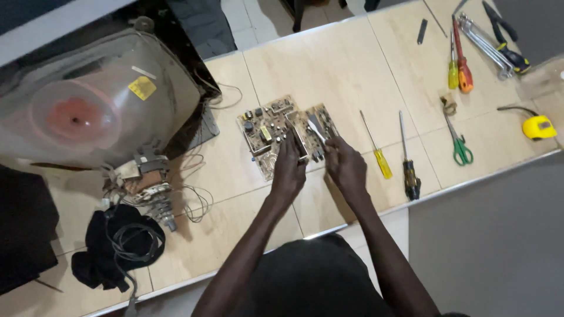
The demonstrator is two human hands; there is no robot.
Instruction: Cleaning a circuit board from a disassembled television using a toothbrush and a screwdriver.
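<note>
We look down on a tan circuit board (276, 130) crowded with small parts, lying flat near the middle of a pale wooden surface (335, 64). A second, smaller board piece (320, 126) sits touching its right edge. Both of the person's hands rest on the near edge of these boards, close together but not touching. The left hand (288, 170) has its fingers curled down onto the board beside a dark upright part; we cannot tell whether it grips anything. The right hand (345, 165) lies just beside it, fingertips pressed to the smaller piece near a slim metal blade (317, 128); whether it clasps the blade we cannot tell.

Right of the hands lie a yellow-handled screwdriver (376, 147) and a black-handled screwdriver (407, 158), then green-handled scissors (458, 141). Further back are an orange-handled screwdriver (463, 61), a bundle of metal spanners (484, 44), black-handled pliers (505, 32) and a yellow tape measure (537, 126).

To the left a large glass picture tube (94, 100) rests face down, with loose wires (197, 199) and a black cable bundle (123, 243) near its base
</note>
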